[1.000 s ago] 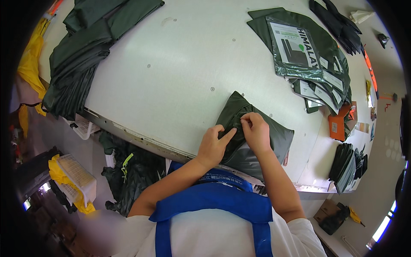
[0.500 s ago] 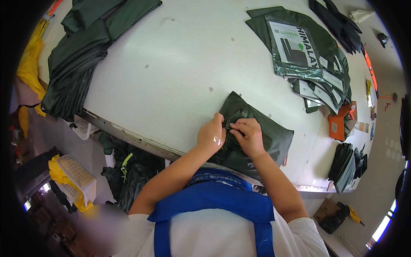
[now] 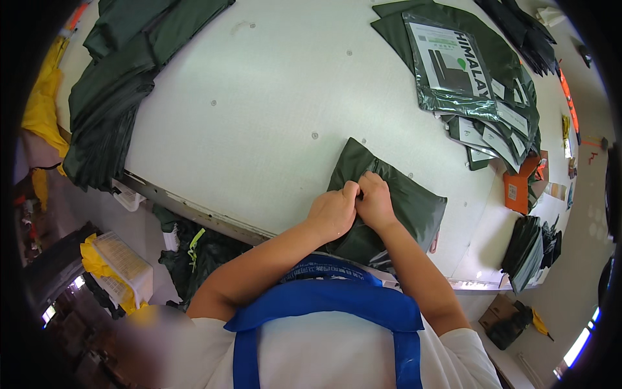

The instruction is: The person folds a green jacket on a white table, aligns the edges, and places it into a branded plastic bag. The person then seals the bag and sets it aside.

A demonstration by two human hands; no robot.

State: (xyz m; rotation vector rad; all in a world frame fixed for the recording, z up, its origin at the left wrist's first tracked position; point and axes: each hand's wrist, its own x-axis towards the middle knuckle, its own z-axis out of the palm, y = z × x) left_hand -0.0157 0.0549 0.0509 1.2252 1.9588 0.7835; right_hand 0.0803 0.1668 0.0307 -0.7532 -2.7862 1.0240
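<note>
A dark green folded fabric pouch (image 3: 414,204), slightly shiny and puffed up, lies tilted at the table's near edge. A seam or opening runs down its upper face. My left hand (image 3: 332,209) and my right hand (image 3: 375,200) meet on this line, knuckle to knuckle, both closed with the fingertips pinching at the fabric. The exact bit between the fingers is hidden under them. Beyond the pouch's right lower edge a small reddish loop (image 3: 435,241) sticks out.
The white table (image 3: 259,129) carries stacked dark green fabric (image 3: 107,123) at left and clear-bagged packages with printed cards (image 3: 453,65) at far right. An orange box (image 3: 516,192) and folded dark cloths (image 3: 523,249) stand at right. Dark green cloth (image 3: 204,259) hangs below the left edge.
My left hand has moved up and right, closing against my right hand. The right hand's fingers have curled tighter over the pouch's seam. The view has shifted slightly.
</note>
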